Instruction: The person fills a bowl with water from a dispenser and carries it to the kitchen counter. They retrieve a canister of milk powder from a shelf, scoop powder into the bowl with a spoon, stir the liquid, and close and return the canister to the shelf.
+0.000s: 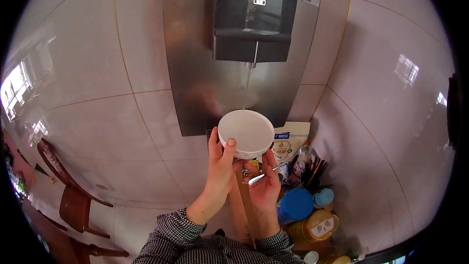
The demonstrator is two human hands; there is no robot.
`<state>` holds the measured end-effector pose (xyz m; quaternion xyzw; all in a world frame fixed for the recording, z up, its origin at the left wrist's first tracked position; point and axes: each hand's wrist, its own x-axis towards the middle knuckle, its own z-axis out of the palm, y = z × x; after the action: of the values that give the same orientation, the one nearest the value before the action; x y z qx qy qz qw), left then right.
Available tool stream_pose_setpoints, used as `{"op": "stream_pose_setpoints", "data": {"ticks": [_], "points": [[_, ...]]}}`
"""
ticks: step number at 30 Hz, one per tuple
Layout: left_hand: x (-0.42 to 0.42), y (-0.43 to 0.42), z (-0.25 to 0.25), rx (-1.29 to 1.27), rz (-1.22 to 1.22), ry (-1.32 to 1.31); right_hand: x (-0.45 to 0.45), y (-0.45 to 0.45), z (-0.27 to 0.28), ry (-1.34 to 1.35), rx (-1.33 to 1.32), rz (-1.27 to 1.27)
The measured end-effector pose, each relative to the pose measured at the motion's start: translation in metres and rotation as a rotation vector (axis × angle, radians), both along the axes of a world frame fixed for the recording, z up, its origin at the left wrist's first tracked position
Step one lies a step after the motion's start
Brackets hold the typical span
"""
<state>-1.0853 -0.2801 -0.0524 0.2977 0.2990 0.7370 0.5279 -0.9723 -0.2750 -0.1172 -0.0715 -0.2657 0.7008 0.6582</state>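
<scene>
Below the dispenser (251, 19), under its spout (250, 65): white bowl (245, 133), open side up, round, so no long axis. Left hand (220, 168) grasps its near left side, thumb at the rim. Right hand (265, 188), by the near right underside, holds a slanted metal utensil (256, 180); whether it also bears the bowl, cannot tell. Bowl lies dispenser-ward of both hands, neither clearly nearer.

Smooth bowl (245, 132) — glossy dispenser (259, 17) — polished wooden chair (74, 209).
</scene>
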Motion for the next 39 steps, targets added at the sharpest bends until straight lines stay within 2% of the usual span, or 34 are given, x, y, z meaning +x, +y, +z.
{"op": "stream_pose_setpoints", "data": {"ticks": [7,13,16,39], "points": [[0.000,0.002,-0.002,0.000,0.010,0.017,-0.003,-0.005,0.011,0.066,-0.046,-0.024],[0.000,0.001,-0.001,0.000,0.012,0.033,0.000,-0.003,0.005,-0.036,0.018,0.015],[0.000,0.001,0.000,0.001,0.019,0.045,-0.004,-0.007,0.014,0.053,-0.004,0.004],[0.000,0.001,-0.001,0.000,0.035,0.044,-0.006,-0.006,0.014,0.008,-0.011,-0.031]]}}
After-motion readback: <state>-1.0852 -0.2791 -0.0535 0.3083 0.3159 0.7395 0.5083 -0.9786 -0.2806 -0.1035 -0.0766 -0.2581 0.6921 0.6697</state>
